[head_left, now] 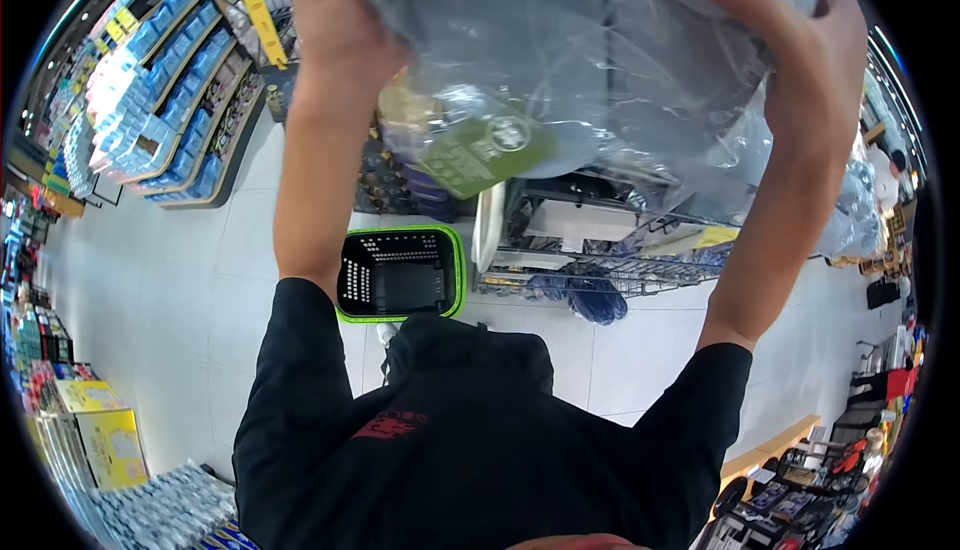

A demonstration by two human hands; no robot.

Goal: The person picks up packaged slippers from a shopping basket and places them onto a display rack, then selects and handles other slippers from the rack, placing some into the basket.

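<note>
A large grey item in clear plastic wrapping (pixel 600 60) fills the top of the view, held up between both my hands. A green tag (pixel 488 153) shows through or on its lower left part. My left hand (pixel 350 25) presses against its left side, the fingertips hidden at the top edge. On the right, my right hand (pixel 790 35) grips the wrapping with the thumb across the front; its other fingers are mostly hidden. Below the item stands a wire rack (pixel 620 255) with wrapped goods in it.
A black basket with a green rim (pixel 461 275) stands on the floor before my body. Shelves of blue packs (pixel 185 80) curve at the left. Yellow boxes (pixel 110 445) are at the lower left. Carts and a person in red (pixel 900 383) show at the far right.
</note>
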